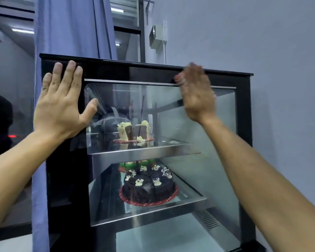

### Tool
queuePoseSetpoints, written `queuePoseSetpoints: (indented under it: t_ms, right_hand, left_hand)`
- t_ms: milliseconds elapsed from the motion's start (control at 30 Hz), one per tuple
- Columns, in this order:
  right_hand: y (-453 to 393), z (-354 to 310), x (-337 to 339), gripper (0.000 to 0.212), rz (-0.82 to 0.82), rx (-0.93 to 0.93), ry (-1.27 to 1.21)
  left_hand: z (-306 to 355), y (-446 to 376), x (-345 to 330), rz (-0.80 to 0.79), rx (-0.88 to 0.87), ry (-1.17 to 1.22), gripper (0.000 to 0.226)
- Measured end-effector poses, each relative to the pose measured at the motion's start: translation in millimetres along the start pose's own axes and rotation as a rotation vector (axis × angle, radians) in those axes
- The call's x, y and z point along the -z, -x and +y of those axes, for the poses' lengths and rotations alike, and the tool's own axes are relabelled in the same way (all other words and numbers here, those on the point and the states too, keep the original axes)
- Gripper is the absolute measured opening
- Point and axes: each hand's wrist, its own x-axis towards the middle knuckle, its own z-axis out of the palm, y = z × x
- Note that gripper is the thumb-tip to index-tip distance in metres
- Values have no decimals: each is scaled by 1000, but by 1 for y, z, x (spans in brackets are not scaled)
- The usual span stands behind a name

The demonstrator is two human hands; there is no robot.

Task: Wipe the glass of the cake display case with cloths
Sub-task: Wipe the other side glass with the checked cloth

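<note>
Cake display case (244, 113), black-framed, filling the centre of the frame, glass (131, 102) facing forward. Left hand (59, 110) at upper left, fingers straight and spread, pressed flat on the frame, thumb on the glass. Right hand (196, 93) at upper centre right, blurred, fingers straight over the glass top edge. Inside: cake slices (134, 130) on the upper shelf, chocolate cake (148, 186) below. Blue curtain (69, 26) behind.
</note>
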Motion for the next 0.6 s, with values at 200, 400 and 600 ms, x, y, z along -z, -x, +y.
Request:
queuePoseSetpoints:
  t_ms: [200, 400, 600]
  right_hand:
    - [7, 73, 12, 62, 89, -947, -170]
    - [-13, -108, -12, 69, 206, -441, -150]
    - [-14, -67, -12, 59, 87, 209, -38]
  left_hand:
    - [2, 0, 2, -2, -4, -4, 89]
    - [3, 0, 1, 4, 4, 4, 91]
    - [-1, 1, -1, 15, 2, 21, 88]
